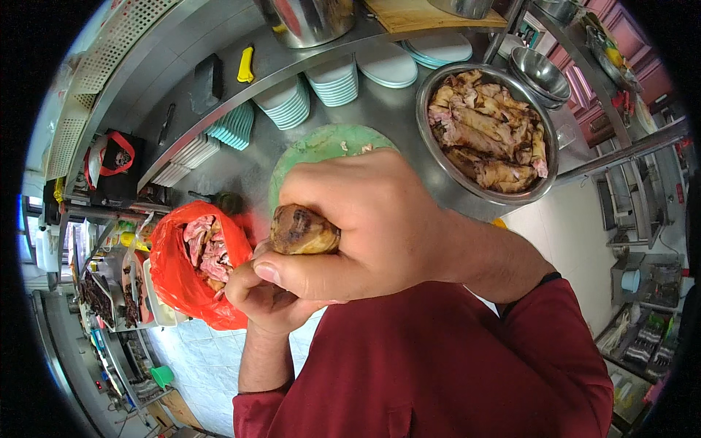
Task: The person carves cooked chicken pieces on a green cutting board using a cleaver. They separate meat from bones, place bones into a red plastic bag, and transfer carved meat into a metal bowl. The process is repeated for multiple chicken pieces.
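Note:
My right hand (361,219) grips a browned, scorched piece of trotter-like meat (305,230), its rounded end facing up, close to the camera. Just below and behind it, my left hand (268,295) is raised with fingers bent, partly covered by the right; whether it also holds the piece cannot be seen. Behind the hands lies a round green cutting board (328,143) with small scraps on it. A red plastic bag (164,274) of pinkish meat pieces (211,254) stands at the left. An oval steel basin (484,194) at the right holds several browned meat pieces (487,126).
Stacked white and turquoise dishes (334,82) stand under a steel shelf (219,101). On that shelf are a yellow-handled tool (246,64), a dark block (208,76) and a large steel pot (312,22). Steel bowls (539,74) sit behind the basin.

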Motion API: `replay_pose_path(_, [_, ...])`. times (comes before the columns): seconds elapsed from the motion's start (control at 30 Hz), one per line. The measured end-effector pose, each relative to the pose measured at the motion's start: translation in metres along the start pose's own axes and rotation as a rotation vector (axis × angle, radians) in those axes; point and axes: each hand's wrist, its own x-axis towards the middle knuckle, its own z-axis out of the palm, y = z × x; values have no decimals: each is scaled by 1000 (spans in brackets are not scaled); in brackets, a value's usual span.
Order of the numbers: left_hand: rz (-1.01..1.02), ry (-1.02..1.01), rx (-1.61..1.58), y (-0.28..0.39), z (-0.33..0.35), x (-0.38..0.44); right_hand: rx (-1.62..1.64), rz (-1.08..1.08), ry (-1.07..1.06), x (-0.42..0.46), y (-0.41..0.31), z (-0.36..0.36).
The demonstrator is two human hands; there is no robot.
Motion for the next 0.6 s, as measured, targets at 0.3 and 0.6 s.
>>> replay_pose_path(0.3, [3, -21, -56, 2, 5, 2, 10, -3, 13, 0, 2, -3])
replay_pose_path(0.6, [-20, -32, -66, 7, 9, 3, 36, 15, 12, -1, 2, -8])
